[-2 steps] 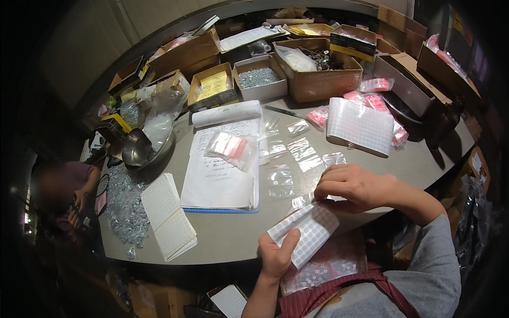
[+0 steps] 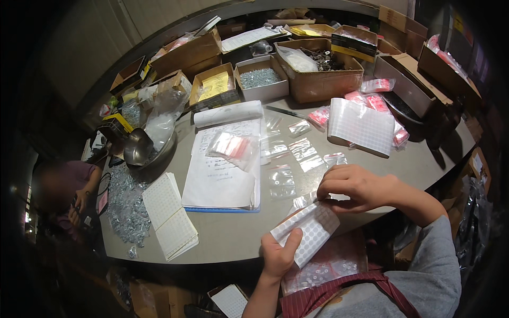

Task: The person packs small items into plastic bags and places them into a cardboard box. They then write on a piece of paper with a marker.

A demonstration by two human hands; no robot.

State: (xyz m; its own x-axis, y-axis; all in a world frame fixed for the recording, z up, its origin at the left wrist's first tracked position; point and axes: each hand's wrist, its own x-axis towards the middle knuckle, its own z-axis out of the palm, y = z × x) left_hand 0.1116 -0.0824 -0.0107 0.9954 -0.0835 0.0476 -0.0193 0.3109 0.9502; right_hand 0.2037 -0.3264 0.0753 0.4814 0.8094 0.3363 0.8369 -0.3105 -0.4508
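Observation:
A white sheet of round stickers (image 2: 314, 237), perhaps a small stack, is tilted above my lap at the table's near edge. My left hand (image 2: 280, 255) is closed on its lower left side, thumb lying across the front. At the sheet's upper right corner my right hand (image 2: 358, 186) is curled in a pinch; what sits between its fingertips is too small to make out. Below the sheet rests a clear bag of small ring-shaped parts (image 2: 324, 273) against my apron. Small clear zip bags (image 2: 281, 181) lie flat on the table just beyond my hands.
A notepad (image 2: 222, 183) with a clear packet (image 2: 232, 146) lies mid-table. Left are more sticker sheets (image 2: 168, 214), a heap of metal parts (image 2: 127, 212) and a metal bowl (image 2: 167, 151). Boxes (image 2: 318, 85) line the back. Another person (image 2: 79, 185) sits at the far left.
The whole view has shifted very slightly. A pale patch shows more clearly beneath my right fingers; both hands stay in nearly the same place.

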